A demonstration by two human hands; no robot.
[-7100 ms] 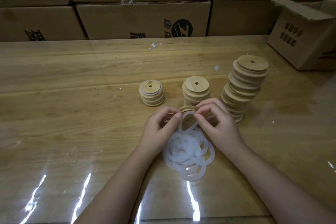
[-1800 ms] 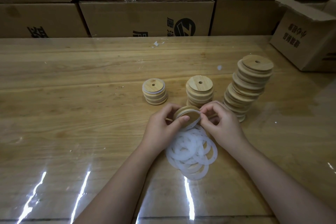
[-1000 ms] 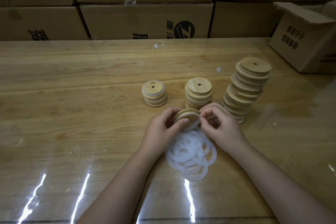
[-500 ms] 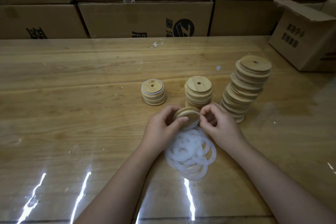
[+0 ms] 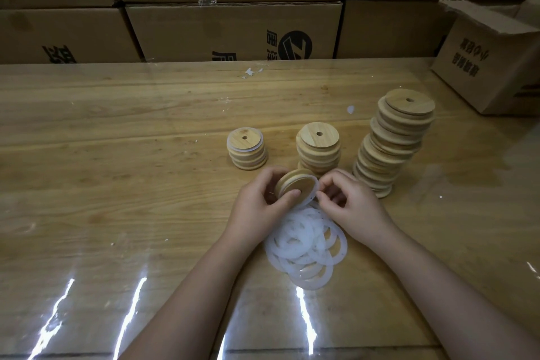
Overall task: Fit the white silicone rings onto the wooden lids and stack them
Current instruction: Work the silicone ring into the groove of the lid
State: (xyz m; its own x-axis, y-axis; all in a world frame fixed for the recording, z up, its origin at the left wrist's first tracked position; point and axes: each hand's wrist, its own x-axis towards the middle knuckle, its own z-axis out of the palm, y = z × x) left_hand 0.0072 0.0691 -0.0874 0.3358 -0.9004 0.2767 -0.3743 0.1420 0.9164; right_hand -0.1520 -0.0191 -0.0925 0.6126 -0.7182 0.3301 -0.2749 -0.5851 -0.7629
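My left hand [image 5: 257, 207] grips a round wooden lid [image 5: 293, 184], tilted on edge, thumb across its face. A white silicone ring [image 5: 314, 194] wraps its rim, and my right hand [image 5: 349, 203] pinches that ring at the lid's right edge. Below the hands lies a pile of several loose white rings [image 5: 306, 245]. Behind stand three stacks of lids: a short left stack [image 5: 247, 147] with white rings showing, a middle stack [image 5: 319, 149] and a tall leaning right stack [image 5: 391, 137].
The wooden table [image 5: 117, 184] carries a glossy clear cover with glare streaks near its front edge. Cardboard boxes [image 5: 233, 29] line the back, and an open box [image 5: 491, 58] sits at the right rear corner.
Over seven seconds the ring went from held loose over the lid to sitting round its rim. In the last second the hands only shift slightly; stacks and pile stay put.
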